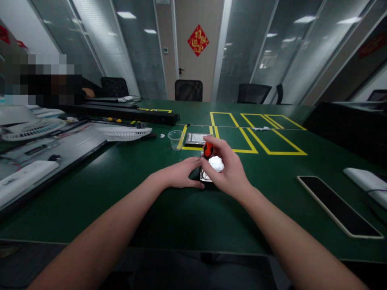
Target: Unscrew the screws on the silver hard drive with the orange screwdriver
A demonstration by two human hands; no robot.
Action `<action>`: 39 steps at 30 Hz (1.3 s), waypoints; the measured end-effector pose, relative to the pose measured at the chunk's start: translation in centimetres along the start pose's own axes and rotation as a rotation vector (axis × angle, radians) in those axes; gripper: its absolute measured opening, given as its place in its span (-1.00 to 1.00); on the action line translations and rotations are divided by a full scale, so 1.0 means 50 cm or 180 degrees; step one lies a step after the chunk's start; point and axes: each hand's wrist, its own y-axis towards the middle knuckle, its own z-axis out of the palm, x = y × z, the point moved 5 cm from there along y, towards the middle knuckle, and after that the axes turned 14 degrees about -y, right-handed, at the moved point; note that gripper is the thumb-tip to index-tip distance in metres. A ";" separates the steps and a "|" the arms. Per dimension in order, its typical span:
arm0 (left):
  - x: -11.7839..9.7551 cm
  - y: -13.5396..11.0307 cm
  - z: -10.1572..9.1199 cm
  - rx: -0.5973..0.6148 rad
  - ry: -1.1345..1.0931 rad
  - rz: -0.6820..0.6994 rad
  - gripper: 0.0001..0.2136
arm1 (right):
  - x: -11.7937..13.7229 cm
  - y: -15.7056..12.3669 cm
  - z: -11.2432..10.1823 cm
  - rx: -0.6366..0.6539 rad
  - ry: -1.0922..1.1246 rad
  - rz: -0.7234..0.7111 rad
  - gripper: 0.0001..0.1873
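My right hand (232, 168) is closed around the red-orange and black handle of a small screwdriver (208, 149). The screwdriver stands nearly upright over a hard drive (216, 162) with a shiny metal face; its tip is hidden by my fingers. On the drive's left side, my left hand (180, 173) holds its edge, thumb at the near corner and fingers at the far one. Just beyond lies a second hard drive (195, 139) with a pale label, inside a yellow tape outline. Left of it stands a clear plastic cup (175, 141).
A phone (338, 205) and a white device (367, 183) lie at the right. Fan parts (123, 132), a metal panel (69, 141) and a black power strip (130, 114) crowd the left. Yellow tape rectangles (287, 154) mark the green table (145, 217). Another person sits far left.
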 end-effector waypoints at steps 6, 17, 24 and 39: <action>-0.003 0.001 0.002 -0.0019 0.0008 -0.0059 -0.13 | -0.003 0.004 -0.005 -0.0063 -0.0078 -0.0058 -0.42; 0.005 0.003 0.002 -0.0027 0.0041 0.0030 0.01 | -0.011 -0.009 0.012 0.0068 0.0152 0.0125 -0.27; -0.003 0.001 0.001 0.0002 0.0048 -0.0095 -0.02 | -0.005 -0.003 0.004 -0.0024 0.0065 0.0019 -0.37; 0.003 0.003 0.001 -0.0005 0.0015 -0.0045 0.01 | -0.013 -0.011 0.014 0.0040 0.0184 0.0088 -0.30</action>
